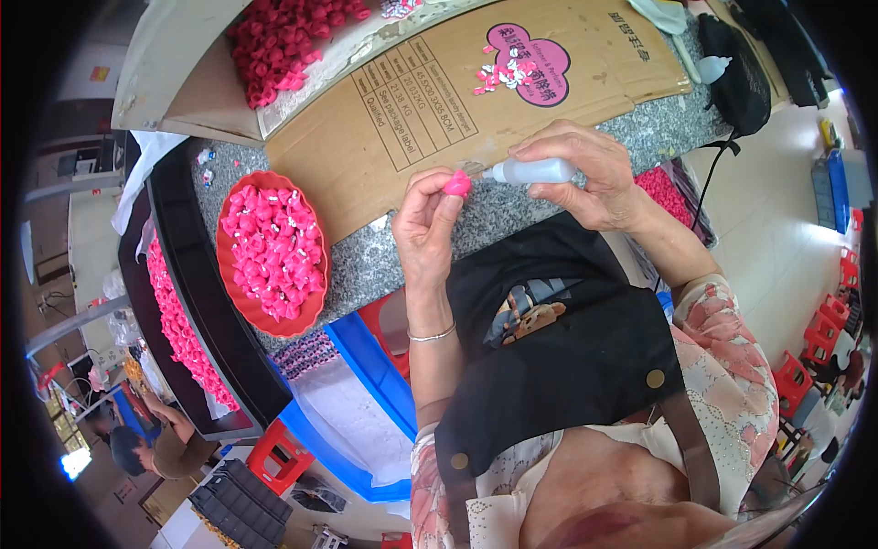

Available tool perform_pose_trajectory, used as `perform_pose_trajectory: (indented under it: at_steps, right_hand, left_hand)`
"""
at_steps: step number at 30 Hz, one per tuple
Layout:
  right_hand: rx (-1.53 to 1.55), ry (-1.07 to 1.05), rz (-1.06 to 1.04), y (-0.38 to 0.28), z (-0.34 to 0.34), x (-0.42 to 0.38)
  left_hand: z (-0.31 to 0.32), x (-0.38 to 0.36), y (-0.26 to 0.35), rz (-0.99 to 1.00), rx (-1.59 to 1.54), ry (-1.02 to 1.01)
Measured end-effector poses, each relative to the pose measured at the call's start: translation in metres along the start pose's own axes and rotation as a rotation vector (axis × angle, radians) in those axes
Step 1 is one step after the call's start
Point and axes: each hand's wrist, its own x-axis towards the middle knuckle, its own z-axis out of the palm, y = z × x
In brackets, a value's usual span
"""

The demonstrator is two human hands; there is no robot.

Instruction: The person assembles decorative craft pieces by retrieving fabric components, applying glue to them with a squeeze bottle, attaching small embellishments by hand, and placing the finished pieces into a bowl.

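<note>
My left hand (pixel 428 220) pinches a small, rounded pink piece (pixel 458 185) between thumb and fingertips, above the front edge of the cardboard sheet (pixel 329 174). My right hand (pixel 590 169) is closed around a translucent white squeeze bottle (pixel 540 171), held almost level. Its thin nozzle points left, with the tip close beside the pink piece. To the left of my hands, a red scalloped bowl (pixel 320 284) holds many similar pink pieces, some with white bits on them. Small pink and white parts (pixel 508 73) lie loose on the cardboard, beyond the bottle.
The cardboard covers part of a speckled stone table (pixel 361 265). At the back left, an open box (pixel 197 91) holds more pink pieces. A black tray (pixel 197 320) of pink pieces and a blue bin (pixel 366 403) stand left. Another person (pixel 151 444) is at lower left.
</note>
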Motion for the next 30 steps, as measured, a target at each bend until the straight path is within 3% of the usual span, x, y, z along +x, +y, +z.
perform_pose_trajectory:
  at_steps: [19,30]
  right_hand:
    - [-0.01,-0.01,0.037,0.003,0.001,-0.001]
    - [-0.014,0.025,0.037,0.005,0.002,0.0]
  left_hand:
    - [0.003,0.002,-0.002,0.112,0.11,0.02]
    - [0.001,0.002,-0.01,-0.034,-0.083,0.018]
